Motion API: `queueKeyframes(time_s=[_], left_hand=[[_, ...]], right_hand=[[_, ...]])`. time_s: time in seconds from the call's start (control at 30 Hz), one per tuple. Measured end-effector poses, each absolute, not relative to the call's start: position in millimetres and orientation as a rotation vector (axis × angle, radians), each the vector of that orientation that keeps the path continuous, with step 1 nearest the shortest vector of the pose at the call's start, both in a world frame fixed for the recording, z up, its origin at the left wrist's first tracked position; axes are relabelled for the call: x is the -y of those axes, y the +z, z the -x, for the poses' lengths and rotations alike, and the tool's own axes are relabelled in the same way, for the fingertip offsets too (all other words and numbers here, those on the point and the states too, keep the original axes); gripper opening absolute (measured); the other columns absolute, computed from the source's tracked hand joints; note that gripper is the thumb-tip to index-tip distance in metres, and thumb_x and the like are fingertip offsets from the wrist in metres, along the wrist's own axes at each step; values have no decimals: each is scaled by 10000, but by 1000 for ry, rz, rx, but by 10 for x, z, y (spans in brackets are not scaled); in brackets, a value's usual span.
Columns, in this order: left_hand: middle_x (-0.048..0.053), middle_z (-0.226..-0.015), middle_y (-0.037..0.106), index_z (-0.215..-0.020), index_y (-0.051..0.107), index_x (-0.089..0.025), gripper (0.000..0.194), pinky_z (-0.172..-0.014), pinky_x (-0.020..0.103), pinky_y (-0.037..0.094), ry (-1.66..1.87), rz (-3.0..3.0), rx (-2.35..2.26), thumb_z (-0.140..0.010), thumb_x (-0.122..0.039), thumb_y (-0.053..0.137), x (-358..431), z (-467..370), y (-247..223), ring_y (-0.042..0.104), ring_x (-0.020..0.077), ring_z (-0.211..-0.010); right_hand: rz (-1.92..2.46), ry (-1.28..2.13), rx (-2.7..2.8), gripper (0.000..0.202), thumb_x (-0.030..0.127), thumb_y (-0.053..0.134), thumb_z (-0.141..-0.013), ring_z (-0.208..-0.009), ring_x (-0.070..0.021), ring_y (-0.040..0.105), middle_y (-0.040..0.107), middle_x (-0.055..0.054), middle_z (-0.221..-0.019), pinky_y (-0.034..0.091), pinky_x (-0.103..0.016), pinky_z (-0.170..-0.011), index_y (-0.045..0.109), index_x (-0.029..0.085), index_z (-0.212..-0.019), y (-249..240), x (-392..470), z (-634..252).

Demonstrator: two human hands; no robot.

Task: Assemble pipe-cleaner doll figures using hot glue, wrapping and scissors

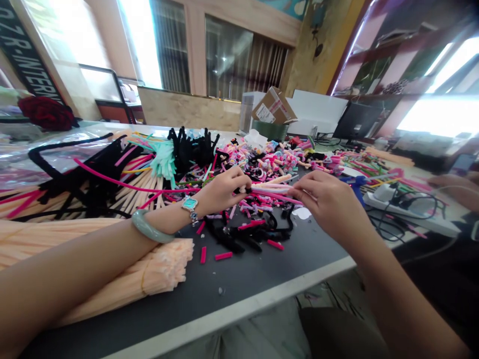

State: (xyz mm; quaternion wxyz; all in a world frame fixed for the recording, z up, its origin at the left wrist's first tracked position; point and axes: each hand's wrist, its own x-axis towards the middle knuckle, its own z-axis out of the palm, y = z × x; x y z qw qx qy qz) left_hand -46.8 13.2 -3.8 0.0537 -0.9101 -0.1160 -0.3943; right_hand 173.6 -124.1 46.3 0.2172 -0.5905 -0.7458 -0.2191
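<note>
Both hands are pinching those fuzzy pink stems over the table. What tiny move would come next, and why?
Probably a twist: the left hand and right hand each pinch one end of the pink stems, held level between them above the dark table.

Can't really make out what the left hand (pixel 224 192) pinches, fingers cover it. Another person's hand (pixel 454 187) on the right is blurry, cut off by the edge.
</note>
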Motion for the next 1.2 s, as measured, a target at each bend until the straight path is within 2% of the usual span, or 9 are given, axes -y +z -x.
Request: queueKeyframes(time_s=[0.13, 0.33, 0.43, 0.57, 1.03, 1.2], left_hand=[[53, -905, 556, -924, 613, -153, 138, -717, 230, 478, -1139, 2793, 291, -812, -98, 553, -142, 472, -38, 557, 120, -785], [78, -939, 579, -932, 622, -152, 145, -761, 253, 496, -1058, 2813, 175, -851, -116, 507, -125, 469, -17, 571, 134, -837], [70, -938, 578, -932, 624, -161, 148, -758, 249, 496, -1012, 2819, 180, -856, -123, 503, -119, 469, -15, 572, 131, -837], [72, -946, 583, -937, 631, -162, 151, -768, 246, 494, -988, 2823, 193, -863, -137, 502, -122, 468, -19, 574, 133, -854], [66, -920, 578, -977, 641, -161, 174, -745, 235, 504, -1060, 2775, 84, -846, -122, 534, -112, 462, -3, 587, 136, -849], [65, -924, 589, -929, 640, -162, 145, -756, 236, 503, -1077, 2796, 94, -844, -114, 533, -100, 458, 1, 590, 132, -849]], right_hand=[[1638, -509, 2012, 251, 312, 506, -921, -732, -171, 625, 696, -53, -807, 397, -258, -651, 713, 175, -883, 444, 1178, -1814], [1434, -400, 1973, 208, 315, 568, -882, -657, -151, 644, 737, -29, -798, 408, -236, -601, 738, 195, -877, 300, 1030, -1873], [1359, -326, 2006, 201, 305, 573, -879, -682, -144, 660, 745, -22, -832, 420, -224, -610, 742, 197, -868, 226, 964, -1881], [1386, -394, 2058, 195, 284, 572, -881, -744, -165, 674, 745, -42, -855, 424, -236, -651, 740, 184, -881, 179, 944, -1851], [1565, -567, 2148, 335, 392, 446, -948, -741, -151, 645, 731, -36, -817, 332, -244, -606, 729, 214, -918, 176, 1004, -1698], [1601, -581, 2183, 366, 418, 417, -958, -723, -142, 636, 716, -16, -802, 291, -254, -572, 725, 225, -919, 175, 1011, -1665]])
